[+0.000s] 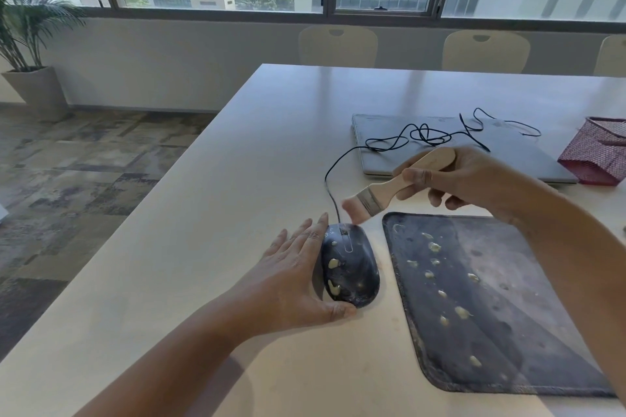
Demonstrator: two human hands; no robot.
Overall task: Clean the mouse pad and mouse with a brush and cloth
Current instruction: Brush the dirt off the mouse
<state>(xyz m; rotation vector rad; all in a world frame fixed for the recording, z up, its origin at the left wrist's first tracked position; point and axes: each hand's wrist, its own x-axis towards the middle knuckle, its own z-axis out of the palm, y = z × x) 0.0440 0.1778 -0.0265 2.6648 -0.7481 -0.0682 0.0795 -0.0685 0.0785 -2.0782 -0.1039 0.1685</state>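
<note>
A black wired mouse (352, 272) with pale yellowish blobs on its shell lies on the white table (189, 247). My left hand (293, 276) rests against its left side, fingers spread, thumb at its near end. My right hand (471, 179) grips the wooden handle of a flat brush (389, 188). The pale bristles hover just above the front of the mouse, near its wheel. To the right lies a dark, dusty mouse pad (508, 308) dotted with several pale blobs. No cloth shows in view.
A closed grey laptop (508, 152) sits behind the pad with the mouse's black cable (420, 135) looped over it. A red mesh basket (599, 156) stands at the right edge. Cream chairs (338, 46) line the far side; a potted plant (30, 44) stands at left.
</note>
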